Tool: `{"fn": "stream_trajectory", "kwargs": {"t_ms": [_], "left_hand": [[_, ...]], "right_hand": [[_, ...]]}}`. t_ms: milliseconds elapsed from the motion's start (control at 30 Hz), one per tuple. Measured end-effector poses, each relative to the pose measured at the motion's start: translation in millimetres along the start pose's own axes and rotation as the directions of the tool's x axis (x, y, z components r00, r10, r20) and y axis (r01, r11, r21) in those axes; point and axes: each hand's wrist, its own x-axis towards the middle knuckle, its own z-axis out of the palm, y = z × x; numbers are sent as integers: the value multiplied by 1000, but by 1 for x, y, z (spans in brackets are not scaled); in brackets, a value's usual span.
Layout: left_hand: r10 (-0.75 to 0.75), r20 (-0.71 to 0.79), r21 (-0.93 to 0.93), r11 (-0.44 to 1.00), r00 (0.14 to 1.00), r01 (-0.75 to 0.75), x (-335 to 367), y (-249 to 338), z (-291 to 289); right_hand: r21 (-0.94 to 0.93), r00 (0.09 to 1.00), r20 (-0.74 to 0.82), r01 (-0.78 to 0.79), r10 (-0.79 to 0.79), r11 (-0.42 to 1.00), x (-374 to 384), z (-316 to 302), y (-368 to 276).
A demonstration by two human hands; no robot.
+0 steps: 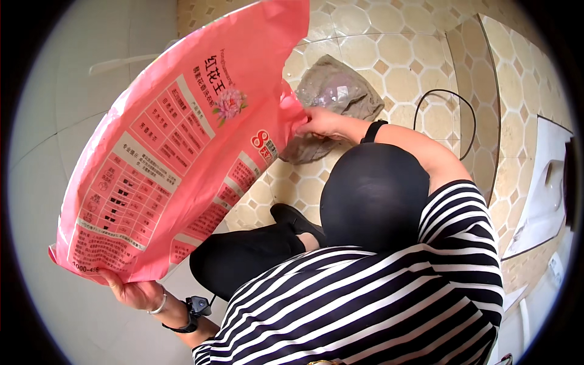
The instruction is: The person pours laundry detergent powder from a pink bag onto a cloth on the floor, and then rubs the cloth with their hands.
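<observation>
A large pink laundry detergent bag [164, 146] with printed panels and a flower picture is held up slantwise in front of me. Its lower left corner is in my left hand [132, 294], thumb on the printed face and the other fingers behind. My right hand [319, 123] is closed on the bag's crumpled right edge. What is inside the bag does not show. Just beyond my right hand, a grey-brown crumpled sack [347, 91] with clear plastic at its top lies on the floor, partly hidden by my hand and the pink bag.
My bent knees [374, 194] are close below the bag. A thin black cable [447, 91] loops over the patterned floor tiles [389, 48] at the right. Farther right is a white squat toilet [547, 188]. A white stick-like handle [121, 63] pokes out behind the bag.
</observation>
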Motion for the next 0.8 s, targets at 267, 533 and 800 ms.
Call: {"fn": "stream_trajectory", "kwargs": {"t_ms": [267,533,800], "left_hand": [[20,19,20,1000,1000,-20,0,4,-2],[14,108,-44,999,994,-9,3,-3,6],[11,14,-47,999,1000,-11,3,-12,12]], "right_hand": [[-306,992,28,122,-119,944,16,-26,15],[-157,998,50,-41,50,987,23,-18,10],[-527,941,35,303,-336,794,27,-22,8]]}}
